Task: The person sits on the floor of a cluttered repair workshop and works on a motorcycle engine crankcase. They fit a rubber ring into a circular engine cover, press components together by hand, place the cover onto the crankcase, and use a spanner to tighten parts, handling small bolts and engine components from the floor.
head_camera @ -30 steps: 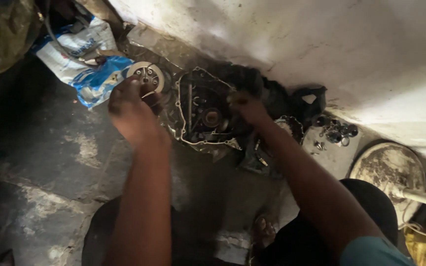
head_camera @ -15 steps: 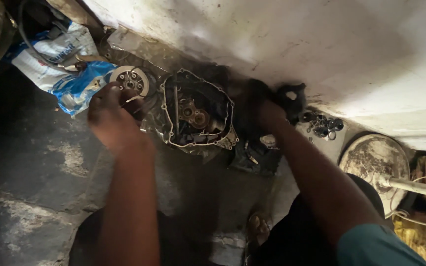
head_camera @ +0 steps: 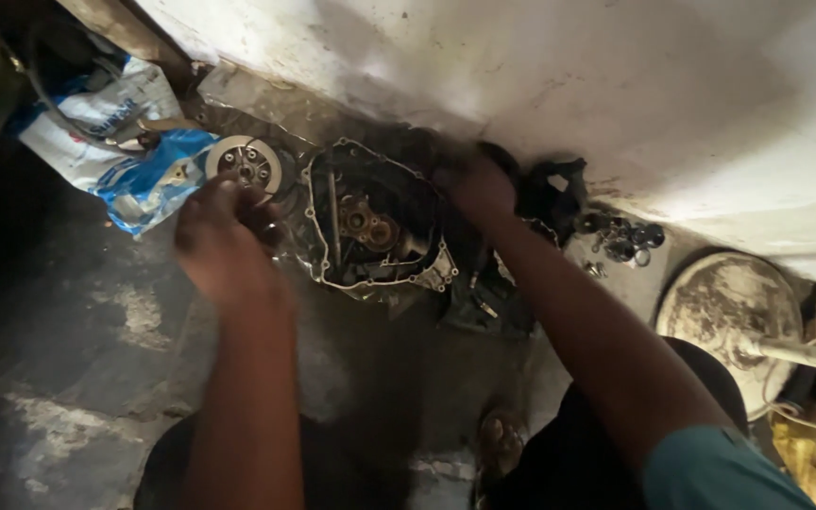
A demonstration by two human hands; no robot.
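Grease covers everything around the engine case (head_camera: 370,222), which lies open-side up on the floor (head_camera: 68,378) against the white wall (head_camera: 540,85). My right hand (head_camera: 474,184) rests on the case's far right edge, fingers curled over the rim; whether that grip is actually pressed onto the metal I cannot tell, since shadow hides the fingertips. My left hand (head_camera: 219,241) hovers just left of the case, blurred, fingers loosely bent near the round clutch disc (head_camera: 245,162), and I cannot tell if it pinches anything. Beyond the disc lies a blue-and-white bag (head_camera: 134,161). Right of the case sit small bearings (head_camera: 625,236) and a dusty round lid (head_camera: 729,312). To do this well, I judge the right hand should steady the case firmly by its rim, keeping fingers off the gasket face, while the left works slowly near the gears.
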